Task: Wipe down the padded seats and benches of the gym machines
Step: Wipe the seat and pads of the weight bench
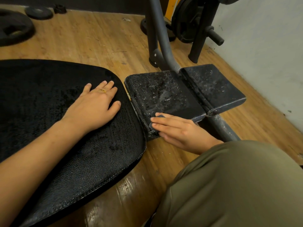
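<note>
The large bench pad (65, 112) on the left is black with a pebbled grain and pale stitching along its near edge. To its right, the seat pad (164, 95) and the end pad (213, 86) are black, speckled with white. The floor (98, 38) is tan with wood grain. The frame (157, 30) is grey, the far-left weight plates (14, 28) black, the wall (262, 46) off-white, the near trouser leg (237, 185) olive and the ring (103, 90) gold.

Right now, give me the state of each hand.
Left hand: open, flat on the large bench pad.
Right hand: open, pressing a dark cloth against the wet seat pad at its near corner.
</note>
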Tool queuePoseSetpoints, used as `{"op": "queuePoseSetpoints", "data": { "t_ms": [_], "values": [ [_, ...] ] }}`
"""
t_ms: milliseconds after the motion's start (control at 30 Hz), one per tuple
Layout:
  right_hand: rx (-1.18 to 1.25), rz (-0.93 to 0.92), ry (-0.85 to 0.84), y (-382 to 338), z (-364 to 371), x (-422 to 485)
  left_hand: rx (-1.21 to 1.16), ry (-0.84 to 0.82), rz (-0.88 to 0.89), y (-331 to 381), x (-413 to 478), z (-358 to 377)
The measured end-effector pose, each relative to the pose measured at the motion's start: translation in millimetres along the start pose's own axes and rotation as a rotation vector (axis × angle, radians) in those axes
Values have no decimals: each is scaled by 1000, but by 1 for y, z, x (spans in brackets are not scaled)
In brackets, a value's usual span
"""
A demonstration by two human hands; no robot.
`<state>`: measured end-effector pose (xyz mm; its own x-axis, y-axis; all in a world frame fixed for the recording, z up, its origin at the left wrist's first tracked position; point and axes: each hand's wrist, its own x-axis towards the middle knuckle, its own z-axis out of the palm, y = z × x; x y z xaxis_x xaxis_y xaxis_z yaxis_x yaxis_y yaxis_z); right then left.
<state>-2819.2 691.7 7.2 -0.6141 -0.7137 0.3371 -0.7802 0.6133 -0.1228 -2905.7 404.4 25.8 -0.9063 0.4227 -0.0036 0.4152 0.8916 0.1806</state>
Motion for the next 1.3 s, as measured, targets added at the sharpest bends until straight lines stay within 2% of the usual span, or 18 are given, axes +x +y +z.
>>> {"op": "queuePoseSetpoints", "data": {
  "t_ms": [200, 300, 533, 667, 933, 1133, 1300],
  "values": [
    [-7, 66, -1, 21, -14, -15, -5, -1, 0, 0, 0, 0],
    [-24, 56, -57, 28, -22, -17, -11, 1, 3, -1, 0, 0],
    [-51, -207, -208, 19, -26, 12, -23, -8, 4, -1, 1, -1],
    [-108, -308, -200, 6, -9, 31, -27, -5, -2, -1, 1, 0],
    [-116, -52, -103, 1, 10, 54, -20, 1, -7, -1, 1, 1],
    [-53, 216, -150, 16, 19, 104, -27, 29, -26, 1, -3, -1],
    [-46, 192, -196, -1, 12, 79, -58, 65, -61, 1, -1, 0]
  ]
}}
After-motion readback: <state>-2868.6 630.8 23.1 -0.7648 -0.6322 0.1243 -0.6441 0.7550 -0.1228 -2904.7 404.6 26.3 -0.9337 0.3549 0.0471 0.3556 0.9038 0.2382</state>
